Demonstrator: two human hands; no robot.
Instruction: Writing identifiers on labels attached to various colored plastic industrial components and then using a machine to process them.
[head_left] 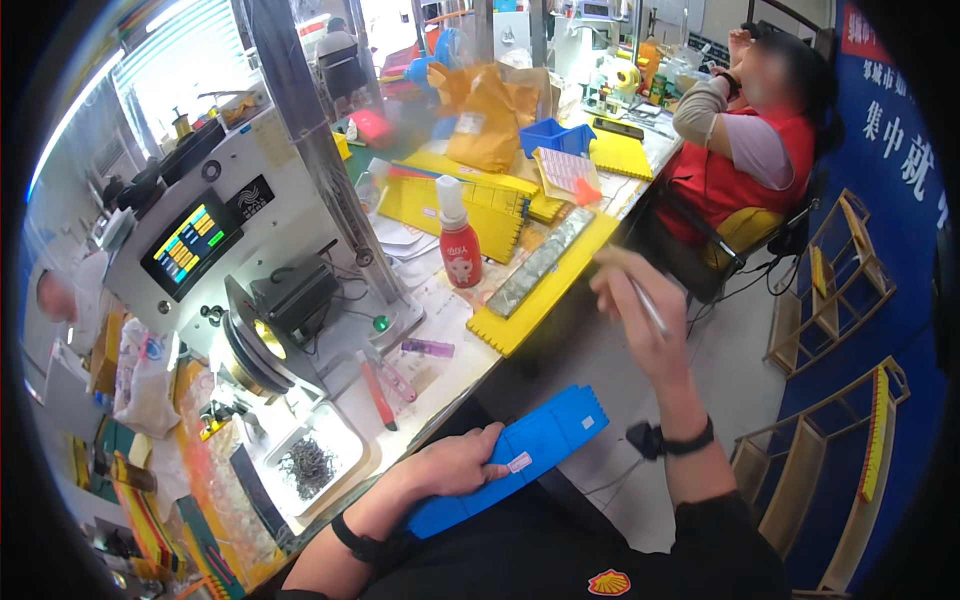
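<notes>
My left hand (458, 465) is closed on a long blue board (550, 432) with a notched end, held over my lap, thumb on top by a small white label. The fingers beneath the board are hidden. Raised to the right of the table edge, my right hand (645, 325) grips a slim silvery tool (653, 308), slightly blurred; its exact kind cannot be made out. Nearest to that hand on the table lies a yellow notched board (570, 285) with a grey, mottled strip (540, 262) on it. A red bottle with a white cap (459, 245) stands left of the strip.
On the left stands a machine with a screen (190, 250); a white tray (340, 440) of small dark pieces sits below it. A red-handled tool (376, 390) lies nearby. Yellow boards (440, 205) and a blue bin (556, 138) are farther back. A seated co-worker (750, 150) and wooden racks (825, 480) are right.
</notes>
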